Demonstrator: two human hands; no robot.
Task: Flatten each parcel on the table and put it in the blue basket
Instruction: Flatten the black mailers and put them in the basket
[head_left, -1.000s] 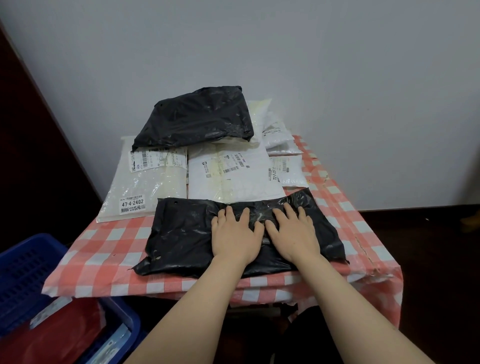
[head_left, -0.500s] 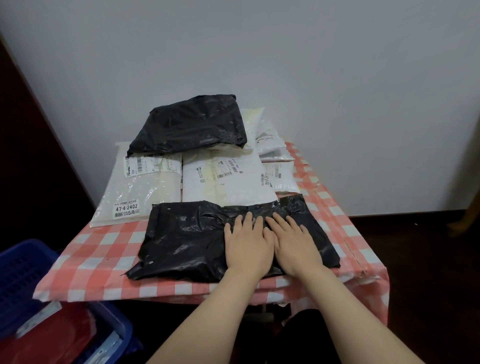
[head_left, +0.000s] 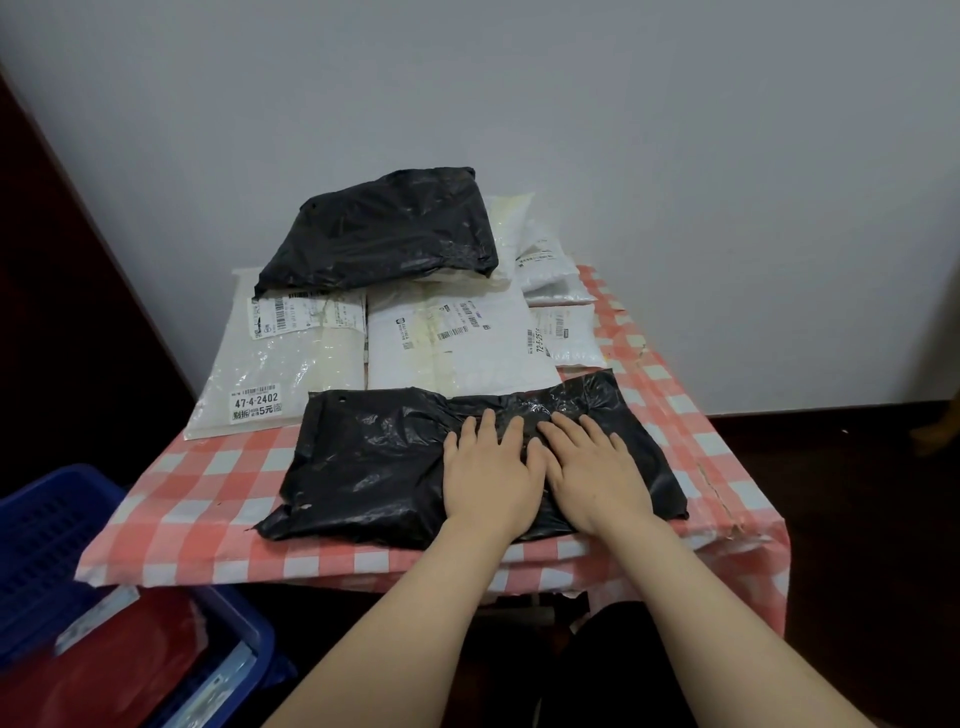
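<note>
A black plastic parcel (head_left: 374, 457) lies flat near the front edge of the table (head_left: 197, 499), which wears a red-and-white checked cloth. My left hand (head_left: 491, 475) and my right hand (head_left: 597, 470) lie side by side on its right half, palms down, fingers straight, pressing on it. Behind it sit several white parcels (head_left: 275, 369) with labels, and a second black parcel (head_left: 384, 236) rests on top of them. The blue basket (head_left: 57, 525) stands on the floor at the lower left, with a red parcel (head_left: 119, 670) inside.
A pale wall rises right behind the table. A dark panel runs along the left side. Dark floor shows to the right of the table, with a small brownish object (head_left: 940, 431) at the far right edge.
Both hands stay flat on the black parcel, sliding slightly rightward along it, closer together. The view has shifted a little; the parcels have not moved.
</note>
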